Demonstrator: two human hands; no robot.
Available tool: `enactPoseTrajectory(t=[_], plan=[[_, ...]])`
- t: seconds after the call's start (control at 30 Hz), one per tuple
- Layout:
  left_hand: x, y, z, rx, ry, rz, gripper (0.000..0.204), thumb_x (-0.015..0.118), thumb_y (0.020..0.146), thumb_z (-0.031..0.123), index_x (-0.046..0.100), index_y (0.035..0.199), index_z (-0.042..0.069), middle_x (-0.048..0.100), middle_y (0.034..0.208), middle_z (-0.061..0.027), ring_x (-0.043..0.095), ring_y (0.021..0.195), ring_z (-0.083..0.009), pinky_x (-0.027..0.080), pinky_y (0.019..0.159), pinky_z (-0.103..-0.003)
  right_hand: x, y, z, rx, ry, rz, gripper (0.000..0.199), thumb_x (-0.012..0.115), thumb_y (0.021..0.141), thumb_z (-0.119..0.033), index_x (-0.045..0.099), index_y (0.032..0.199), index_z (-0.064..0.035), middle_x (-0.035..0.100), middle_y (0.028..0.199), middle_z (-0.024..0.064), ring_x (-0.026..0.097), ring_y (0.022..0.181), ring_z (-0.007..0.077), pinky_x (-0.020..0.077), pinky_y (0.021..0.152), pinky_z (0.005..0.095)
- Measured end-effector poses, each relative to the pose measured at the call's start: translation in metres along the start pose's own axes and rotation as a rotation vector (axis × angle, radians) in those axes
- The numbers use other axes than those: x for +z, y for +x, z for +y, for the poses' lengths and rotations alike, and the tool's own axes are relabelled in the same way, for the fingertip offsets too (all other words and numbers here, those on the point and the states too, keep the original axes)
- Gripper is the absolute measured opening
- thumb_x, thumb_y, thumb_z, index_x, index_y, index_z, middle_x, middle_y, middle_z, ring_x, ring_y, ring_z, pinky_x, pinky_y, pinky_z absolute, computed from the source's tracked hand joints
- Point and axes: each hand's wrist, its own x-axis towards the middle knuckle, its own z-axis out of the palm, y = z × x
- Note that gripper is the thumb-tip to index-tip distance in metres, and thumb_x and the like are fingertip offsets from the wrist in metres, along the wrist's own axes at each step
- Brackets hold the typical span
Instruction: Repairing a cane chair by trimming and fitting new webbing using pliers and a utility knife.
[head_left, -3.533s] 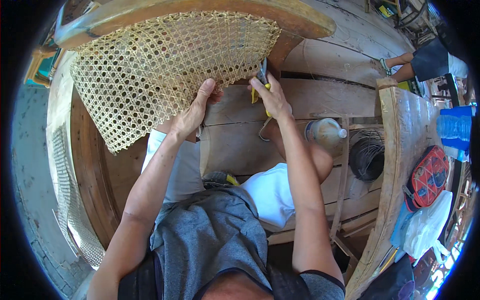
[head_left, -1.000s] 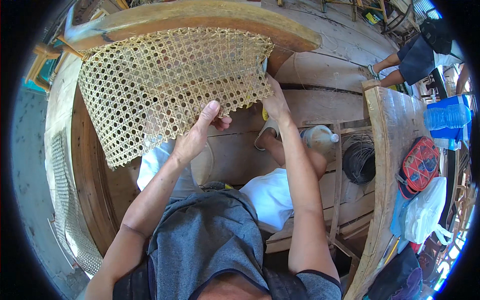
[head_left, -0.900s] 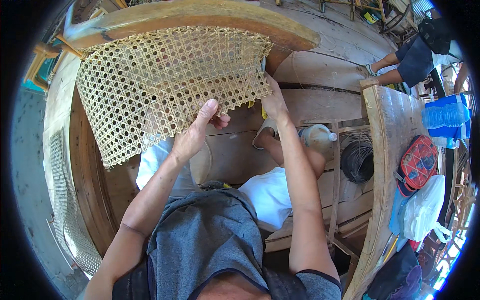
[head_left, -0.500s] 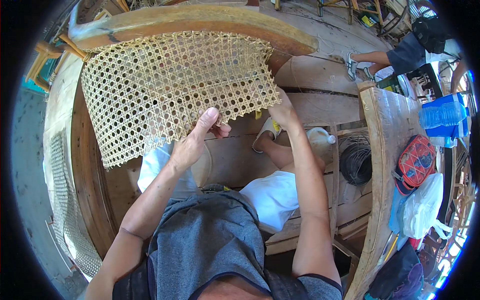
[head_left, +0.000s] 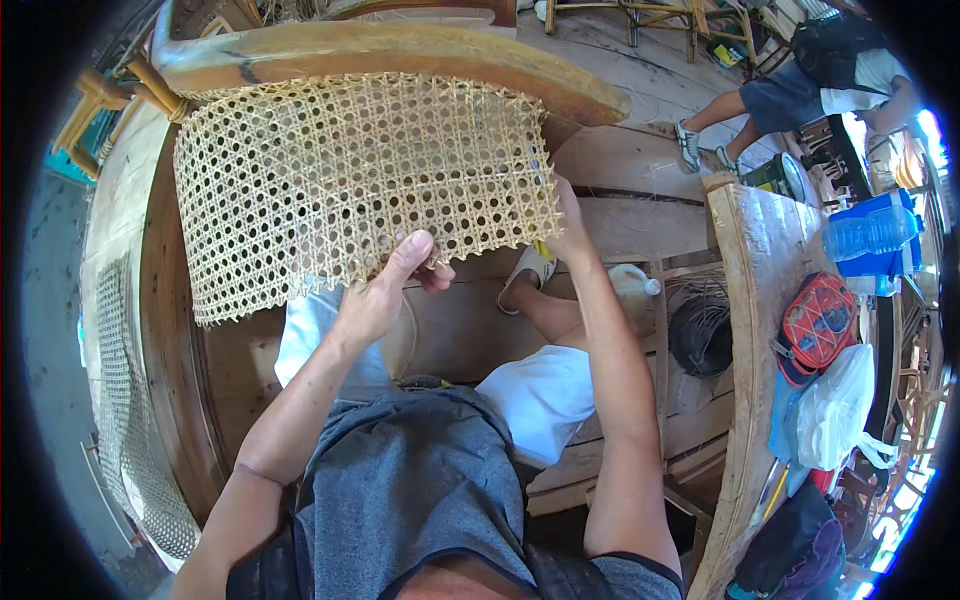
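Observation:
A sheet of woven cane webbing [head_left: 370, 180], pale with open holes and a frayed near edge, hangs in front of me below a curved wooden rail [head_left: 390, 50]. My left hand [head_left: 385, 290] pinches its lower edge, thumb on top and fingers curled beneath. At the right edge of the sheet is my right hand [head_left: 567, 230], its fingers mostly hidden behind the cane. A small yellow piece [head_left: 541, 248] shows just below that hand; what it belongs to is hidden.
A wooden board [head_left: 745, 380] stands upright at right, with a red bag [head_left: 818, 325], a white plastic bag [head_left: 835, 405] and a water bottle [head_left: 870, 237] beyond it. A dark wire coil [head_left: 700, 335] and a white jug [head_left: 632, 285] lie nearer. Another person [head_left: 790, 100] stands far right.
The right part of the webbing's near edge sits lower, and its left corner has risen slightly. My right hand has shifted a little down with it; the left keeps its pinch.

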Motion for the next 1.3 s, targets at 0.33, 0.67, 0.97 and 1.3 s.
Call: enactPoseTrajectory(t=[0.33, 0.67, 0.97, 1.3], plan=[[-0.01, 0.007, -0.022, -0.036, -0.18, -0.066, 0.047, 0.049, 0.096, 0.044, 0.063, 0.091, 0.0, 0.066, 0.083, -0.0118, 0.062, 0.073, -0.017, 0.051, 0.072, -0.03, -0.039, 0.026, -0.093, 0.227, -0.907, -0.255, 0.027, 0.054, 0.089, -0.021, 0.055, 0.108, -0.002, 0.063, 0.098, 0.0192, 0.06, 0.092, 0.0296, 0.0445, 0.083, 0.0408], [-0.009, 0.014, -0.037, -0.107, -0.395, -0.217, 0.045, 0.049, 0.096, 0.042, 0.061, 0.101, 0.0, 0.067, 0.087, -0.0115, 0.06, 0.078, -0.0151, 0.048, 0.077, -0.029, -0.049, 0.045, -0.138, 0.336, -1.099, -0.383, 0.03, 0.055, 0.091, -0.022, 0.058, 0.11, 0.0002, 0.062, 0.099, 0.0101, 0.055, 0.1, 0.0185, 0.0408, 0.091, 0.0318], [-0.018, 0.017, -0.046, -0.109, -0.478, -0.269, 0.042, 0.045, 0.098, 0.038, 0.057, 0.107, -0.001, 0.066, 0.09, -0.0136, 0.061, 0.083, -0.0169, 0.046, 0.079, -0.028, -0.056, 0.05, -0.126, 0.322, -1.093, -0.481, 0.023, 0.054, 0.092, -0.019, 0.057, 0.105, -0.001, 0.061, 0.094, 0.0069, 0.055, 0.09, 0.0164, 0.0432, 0.085, 0.0314], [-0.023, 0.014, -0.046, -0.08, -0.445, -0.271, 0.041, 0.042, 0.1, 0.034, 0.053, 0.117, -0.002, 0.065, 0.092, -0.0139, 0.06, 0.084, -0.0187, 0.046, 0.078, -0.03, -0.047, 0.053, -0.119, 0.261, -1.21, -0.465, 0.026, 0.05, 0.092, -0.024, 0.055, 0.101, 0.0001, 0.063, 0.089, 0.014, 0.06, 0.086, 0.0235, 0.045, 0.079, 0.0362]])
